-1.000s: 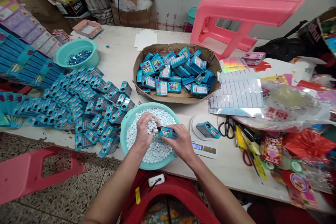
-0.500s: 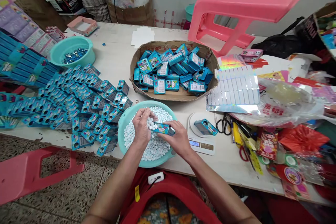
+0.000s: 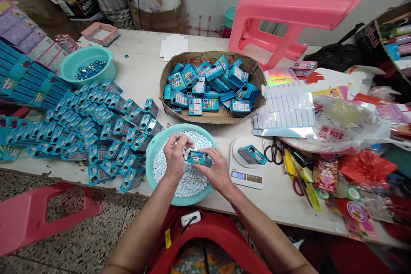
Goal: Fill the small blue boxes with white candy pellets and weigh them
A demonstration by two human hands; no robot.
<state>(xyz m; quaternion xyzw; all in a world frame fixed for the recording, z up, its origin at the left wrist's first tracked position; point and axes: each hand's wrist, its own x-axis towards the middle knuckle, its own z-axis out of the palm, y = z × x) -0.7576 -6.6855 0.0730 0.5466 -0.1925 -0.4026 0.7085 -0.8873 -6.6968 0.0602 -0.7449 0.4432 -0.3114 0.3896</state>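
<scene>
My right hand (image 3: 215, 170) grips a small blue candy tin (image 3: 199, 158), lying on its side over the turquoise basin (image 3: 150, 167). White candies (image 3: 189, 186) fill the basin beneath both hands. My left hand (image 3: 176, 154) is closed around some of these candies, with a few showing between its fingers at the left end of the tin. To the right, another blue tin (image 3: 252, 155) lies on a white digital scale (image 3: 246, 177) whose display is lit.
Behind the basin stands a cardboard tray (image 3: 205, 117) of blue tins. Rows of tins (image 3: 105, 124) crowd the left, near a turquoise bowl (image 3: 111, 68) of shiny blue pieces. Black scissors (image 3: 273, 152) lie right of the scale. A pink stool (image 3: 289, 8) rests on the table's far side.
The left hand's fingers have shifted slightly at the tin's end, and fewer candies show in them. The right hand keeps its hold on the tin. The view has moved a little.
</scene>
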